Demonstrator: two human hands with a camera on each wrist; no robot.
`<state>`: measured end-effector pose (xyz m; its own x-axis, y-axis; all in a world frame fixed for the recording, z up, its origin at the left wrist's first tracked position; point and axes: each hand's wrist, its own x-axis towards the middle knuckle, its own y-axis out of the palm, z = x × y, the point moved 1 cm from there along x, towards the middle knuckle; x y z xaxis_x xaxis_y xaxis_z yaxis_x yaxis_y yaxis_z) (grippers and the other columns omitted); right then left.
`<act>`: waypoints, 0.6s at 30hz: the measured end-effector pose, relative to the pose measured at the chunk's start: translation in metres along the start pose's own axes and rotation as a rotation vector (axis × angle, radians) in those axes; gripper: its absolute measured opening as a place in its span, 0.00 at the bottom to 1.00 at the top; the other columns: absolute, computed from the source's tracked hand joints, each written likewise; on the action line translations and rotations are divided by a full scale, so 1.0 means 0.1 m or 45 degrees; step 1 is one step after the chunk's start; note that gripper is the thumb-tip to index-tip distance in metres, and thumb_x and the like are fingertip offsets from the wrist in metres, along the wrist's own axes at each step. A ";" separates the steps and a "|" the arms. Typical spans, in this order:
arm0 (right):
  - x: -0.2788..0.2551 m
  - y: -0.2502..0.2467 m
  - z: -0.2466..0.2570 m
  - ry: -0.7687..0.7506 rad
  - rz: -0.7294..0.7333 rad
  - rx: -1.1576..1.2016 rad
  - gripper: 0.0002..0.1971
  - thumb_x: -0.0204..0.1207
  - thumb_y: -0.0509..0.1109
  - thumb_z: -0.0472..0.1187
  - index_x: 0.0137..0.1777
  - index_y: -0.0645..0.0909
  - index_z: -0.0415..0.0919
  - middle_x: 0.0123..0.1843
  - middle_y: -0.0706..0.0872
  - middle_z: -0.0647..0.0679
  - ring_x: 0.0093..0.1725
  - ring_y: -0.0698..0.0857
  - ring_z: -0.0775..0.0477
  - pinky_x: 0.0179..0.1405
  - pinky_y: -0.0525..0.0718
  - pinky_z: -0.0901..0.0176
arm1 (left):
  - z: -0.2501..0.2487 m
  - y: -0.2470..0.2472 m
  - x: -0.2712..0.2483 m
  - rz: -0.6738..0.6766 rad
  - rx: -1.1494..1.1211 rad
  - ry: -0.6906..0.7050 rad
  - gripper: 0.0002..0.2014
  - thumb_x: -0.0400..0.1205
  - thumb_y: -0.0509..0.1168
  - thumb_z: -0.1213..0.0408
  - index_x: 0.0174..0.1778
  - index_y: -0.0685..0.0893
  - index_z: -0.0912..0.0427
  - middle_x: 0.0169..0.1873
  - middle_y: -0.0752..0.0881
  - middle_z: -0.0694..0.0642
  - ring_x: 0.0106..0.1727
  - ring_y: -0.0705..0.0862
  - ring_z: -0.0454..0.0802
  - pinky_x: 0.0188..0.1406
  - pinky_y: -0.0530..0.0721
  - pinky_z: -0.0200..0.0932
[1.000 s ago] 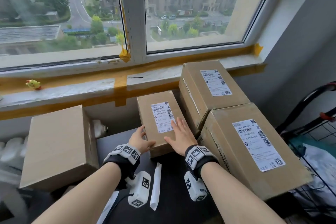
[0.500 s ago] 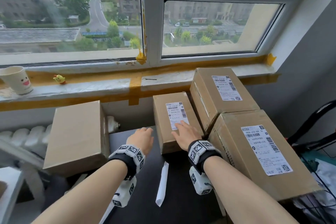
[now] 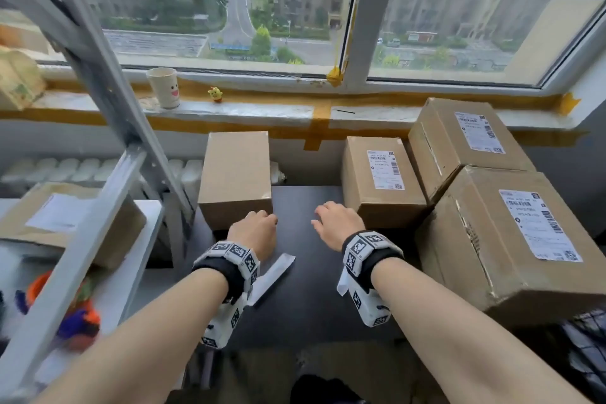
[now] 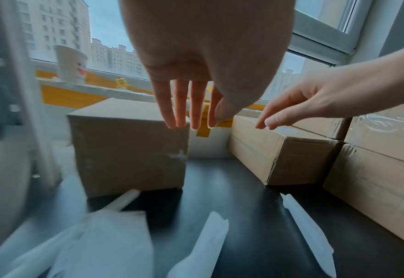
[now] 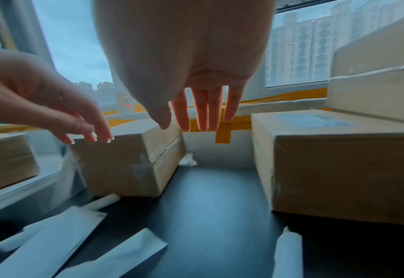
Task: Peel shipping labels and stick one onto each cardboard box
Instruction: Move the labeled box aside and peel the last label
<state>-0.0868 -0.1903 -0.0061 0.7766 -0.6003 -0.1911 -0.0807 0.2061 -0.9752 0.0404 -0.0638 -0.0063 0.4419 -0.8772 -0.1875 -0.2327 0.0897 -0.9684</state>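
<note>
Both hands have come off the small labelled box (image 3: pixel 382 179) — half a second ago the right palm lay flat on its shipping label (image 3: pixel 384 169), smoothing it down. Now that box sits alone at about two o'clock on the dark tabletop (image 3: pixel 308 289), label flat on its top face, tucked against the two larger labelled boxes (image 3: pixel 511 233) stacked to the right. By the look of it, that one is done.

The head has also turned left, bringing a metal shelf frame (image 3: pixel 108 115) and a paper cup (image 3: pixel 163 87) on the windowsill into sight. The left hand (image 3: pixel 255 230) hovers, fingers straight and relaxed, holding nothing, just in front of the plain unlabelled box (image 3: pixel 235 174) at eleven o'clock. The right hand (image 3: pixel 336 223) is equally loose and empty, in the gap between the two small boxes.

So the bare box looks to be next. It has no label yet, and another box (image 3: pixel 82 223) lies on the shelf at nine o'clock with some paper on top — I cannot tell whether that is a stuck label.

Curled white backing strips (image 4: pixel 203 244) lie scattered at six o'clock near the wrists; whether an unpeeled label is among them I cannot tell.
</note>
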 end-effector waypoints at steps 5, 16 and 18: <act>-0.18 0.32 0.54 -0.090 0.078 0.001 0.19 0.85 0.53 0.48 0.69 0.75 0.41 0.69 0.77 0.43 0.68 0.76 0.40 0.66 0.71 0.47 | 0.44 0.22 -0.52 0.058 -0.042 -0.110 0.16 0.85 0.50 0.65 0.66 0.76 0.56 0.65 0.77 0.55 0.66 0.74 0.56 0.55 0.78 0.55; -0.33 1.04 1.32 -0.242 0.285 0.043 0.18 0.83 0.58 0.47 0.68 0.75 0.38 0.69 0.76 0.42 0.68 0.76 0.37 0.62 0.77 0.45 | 0.97 0.84 -1.22 0.226 -0.144 -0.358 0.16 0.84 0.52 0.64 0.67 0.75 0.57 0.64 0.77 0.57 0.67 0.75 0.57 0.57 0.79 0.55; -0.32 1.15 1.41 -0.309 0.270 0.058 0.20 0.81 0.62 0.46 0.69 0.73 0.38 0.72 0.74 0.42 0.71 0.74 0.39 0.67 0.75 0.46 | 1.02 0.95 -1.25 0.246 -0.185 -0.379 0.18 0.83 0.52 0.67 0.68 0.74 0.56 0.66 0.76 0.56 0.68 0.74 0.57 0.59 0.79 0.55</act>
<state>-0.0332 -0.0383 -0.0968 0.8724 -0.3394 -0.3518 -0.2326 0.3447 -0.9094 0.0514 0.1022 -0.0921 0.6053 -0.6731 -0.4249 -0.4474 0.1537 -0.8810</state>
